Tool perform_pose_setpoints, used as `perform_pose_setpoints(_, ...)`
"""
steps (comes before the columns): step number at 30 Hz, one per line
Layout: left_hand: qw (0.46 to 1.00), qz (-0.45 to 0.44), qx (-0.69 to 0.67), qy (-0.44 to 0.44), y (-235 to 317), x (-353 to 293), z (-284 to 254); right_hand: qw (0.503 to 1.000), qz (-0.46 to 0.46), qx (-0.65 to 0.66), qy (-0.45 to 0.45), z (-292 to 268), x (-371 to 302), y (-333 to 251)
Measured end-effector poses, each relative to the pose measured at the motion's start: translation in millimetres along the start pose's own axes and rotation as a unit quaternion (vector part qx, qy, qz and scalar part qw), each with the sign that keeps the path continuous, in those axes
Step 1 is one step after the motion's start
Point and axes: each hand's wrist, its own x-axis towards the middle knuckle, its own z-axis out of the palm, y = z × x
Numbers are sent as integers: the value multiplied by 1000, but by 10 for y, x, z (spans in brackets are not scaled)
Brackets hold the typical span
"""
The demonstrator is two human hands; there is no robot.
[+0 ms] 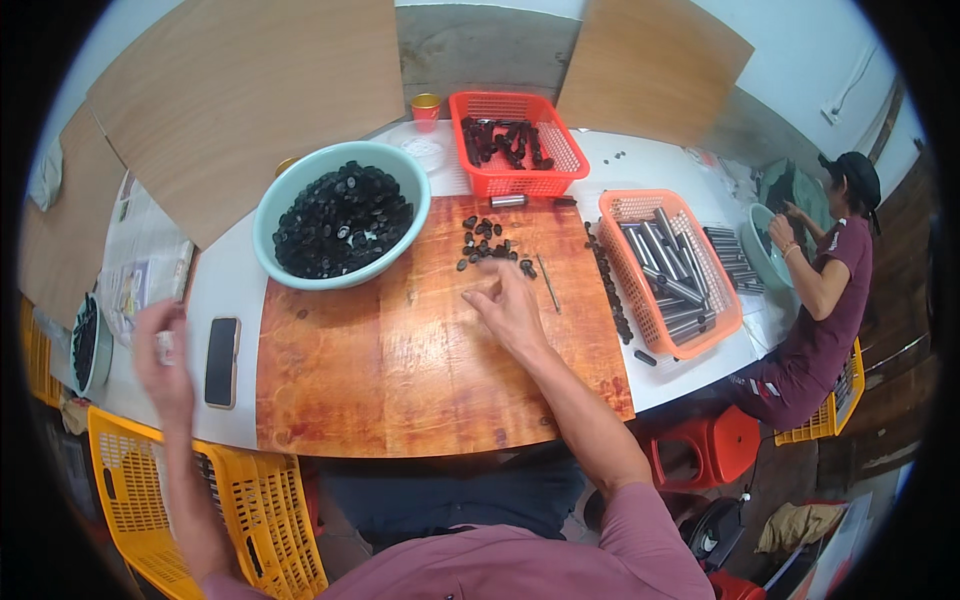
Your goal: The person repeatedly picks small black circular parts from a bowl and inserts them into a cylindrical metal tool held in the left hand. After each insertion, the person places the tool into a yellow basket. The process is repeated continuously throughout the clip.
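My right hand (508, 308) is over the wooden board (370, 390), just on the near side of a loose group of small black oval parts (485, 228). Its thumb stands apart from the fingers, and nothing shows between them; some fingertips are hard to make out. A thin metal rod (549, 283) lies on the board to the right of that hand. My left hand (163, 345) is raised at the left, beside a dark phone (222, 362) on the white tabletop. Motion blurs its fingers, so whether it holds anything is unclear.
A light-green basin (265, 235) full of black parts stands behind the board. Red (520, 185) and orange (720, 325) baskets hold dark parts and metal tubes. Yellow crates (270, 500) stand below the left edge. A person (830, 270) works at the right near a red stool (725, 445).
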Motion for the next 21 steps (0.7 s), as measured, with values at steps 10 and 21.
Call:
perform_pose_setpoints(10, 670, -299, -605, -309, 1893, -372, 2488, 994, -81, 63, 43, 231, -64, 71)
perform_pose_setpoints(21, 653, -330, -610, -303, 1800, -415, 2795, 983, 41, 176, 29, 389, -50, 319)
